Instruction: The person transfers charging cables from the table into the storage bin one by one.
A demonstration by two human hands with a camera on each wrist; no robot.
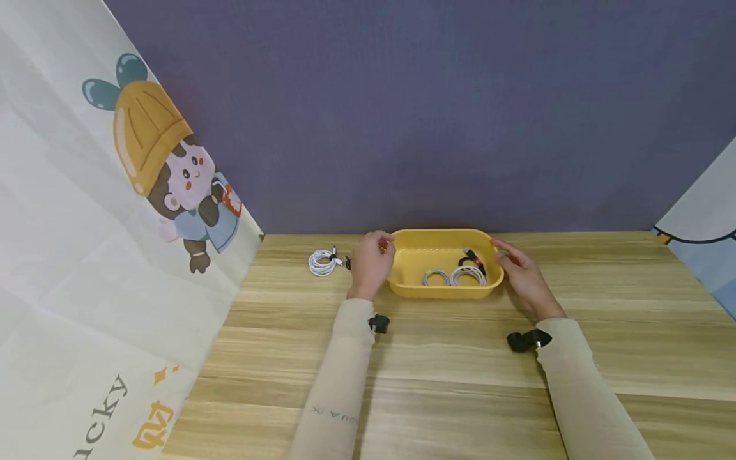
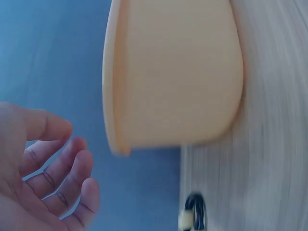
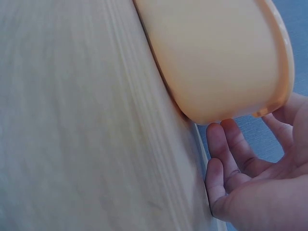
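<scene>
Head view puts the yellow basket (image 1: 445,292) on the table (image 1: 443,370), between our hands. Our left hand (image 1: 370,262) stands just apart, fingers loosely bent, holding nothing; our right hand (image 1: 522,275), fingers relaxed, touches the basket's end without gripping. We should steady both ends evenly, so the large pale coil (image 1: 467,268), small grey coil (image 1: 436,271) and black cable (image 1: 473,257) inside don't slide.

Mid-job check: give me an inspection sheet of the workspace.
Surface: wood-grain table.
Job's things: yellow bin, upright near the table's back edge.
Clutter: nothing seen beyond loose cables.
Hands: left hand beside the bin, not touching; right hand at its rim, grip unclear.
Cables: inside, small coil, larger coil, black-and-red cable; outside, tied white coil, black cable partly hidden.
Surroundings: dark panel behind, printed sheet at left.
</scene>
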